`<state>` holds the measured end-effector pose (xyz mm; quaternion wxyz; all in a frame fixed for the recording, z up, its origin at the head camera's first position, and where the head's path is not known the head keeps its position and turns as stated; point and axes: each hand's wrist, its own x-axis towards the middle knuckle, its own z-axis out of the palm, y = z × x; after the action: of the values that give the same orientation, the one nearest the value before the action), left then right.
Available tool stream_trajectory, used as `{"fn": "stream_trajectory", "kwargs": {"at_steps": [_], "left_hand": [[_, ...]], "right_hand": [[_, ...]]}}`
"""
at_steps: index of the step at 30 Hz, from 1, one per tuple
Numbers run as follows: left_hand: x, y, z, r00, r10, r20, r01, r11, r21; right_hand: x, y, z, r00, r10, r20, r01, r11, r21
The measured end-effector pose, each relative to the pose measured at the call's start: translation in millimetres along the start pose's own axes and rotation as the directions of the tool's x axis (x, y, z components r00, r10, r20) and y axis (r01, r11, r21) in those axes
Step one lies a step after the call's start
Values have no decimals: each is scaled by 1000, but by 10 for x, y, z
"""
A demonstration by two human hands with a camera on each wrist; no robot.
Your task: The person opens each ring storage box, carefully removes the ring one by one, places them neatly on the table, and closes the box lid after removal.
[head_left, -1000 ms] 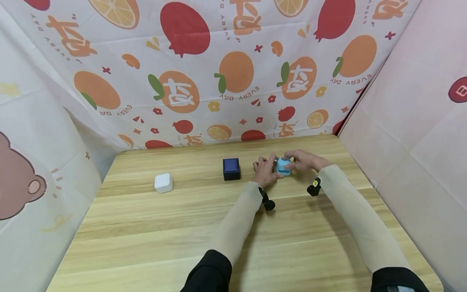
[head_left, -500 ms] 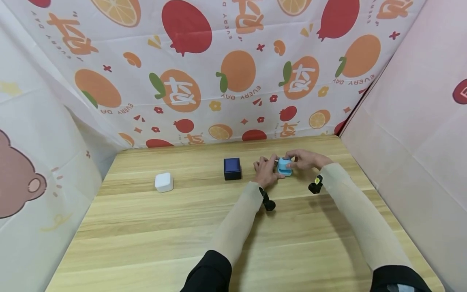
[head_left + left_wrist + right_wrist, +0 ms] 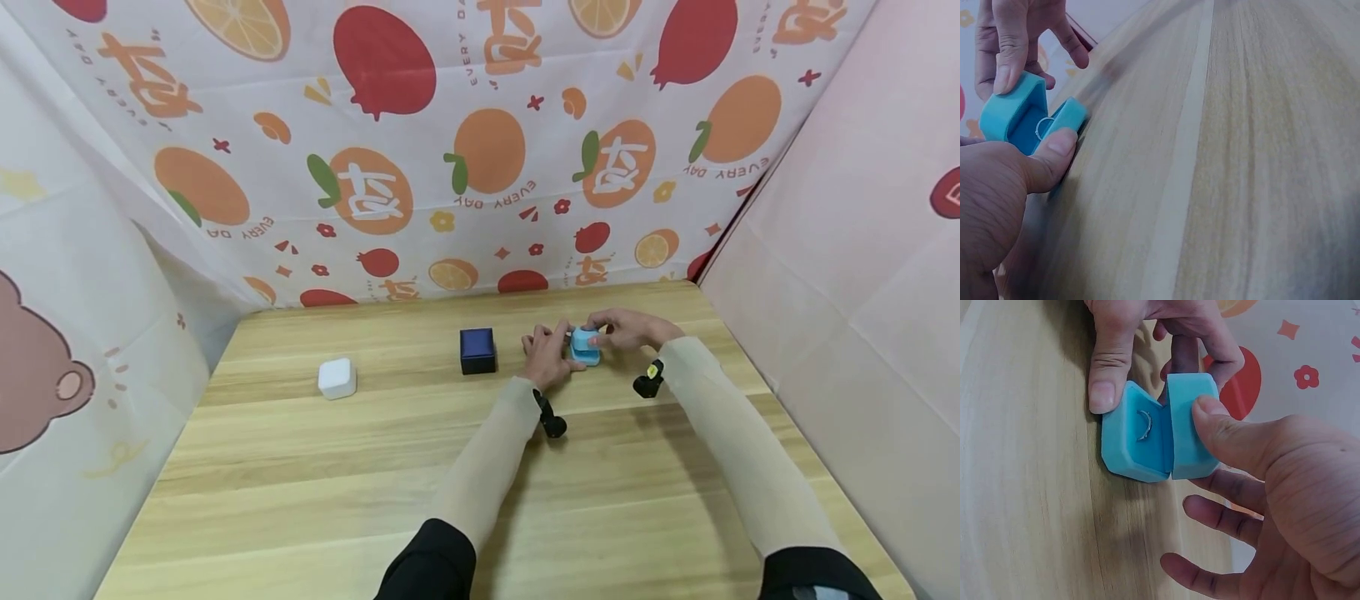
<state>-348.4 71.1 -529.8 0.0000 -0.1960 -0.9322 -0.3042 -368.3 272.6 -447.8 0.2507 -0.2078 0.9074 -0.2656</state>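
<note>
Holding light-blue ring box (image 3: 584,341) open at tabletop's (image 3: 337,483) 1 o'clock, two-handed. Left hand (image 3: 547,357) at its 9 o'clock, fingers gripping base (image 3: 1120,447). Right hand (image 3: 627,327) at 2 o'clock, fingers pinching lid (image 3: 1188,453). Silver ring (image 3: 1149,427) sits in base. Navy box (image 3: 477,351) at 9 o'clock, just past left hand; white box (image 3: 337,378) farther out, same direction.

One left hand (image 3: 547,358) and one right hand (image 3: 630,329); between their fingers, one light-blue box (image 3: 1186,447) with one ring (image 3: 1149,425); left of the fingers, one dark blue box (image 3: 477,352), one white block (image 3: 337,379); behind, two wrist cameras (image 3: 553,425); beneath, one table (image 3: 300,483).
</note>
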Motion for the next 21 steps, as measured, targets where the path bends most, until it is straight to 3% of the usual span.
{"fn": "stream_trajectory", "kwargs": {"at_steps": [21], "left_hand": [[-38,4,2,1000,9,-8,-9,1000,-1]], "right_hand": [[47,62,-72,990,100,101,-112,986,123]]}}
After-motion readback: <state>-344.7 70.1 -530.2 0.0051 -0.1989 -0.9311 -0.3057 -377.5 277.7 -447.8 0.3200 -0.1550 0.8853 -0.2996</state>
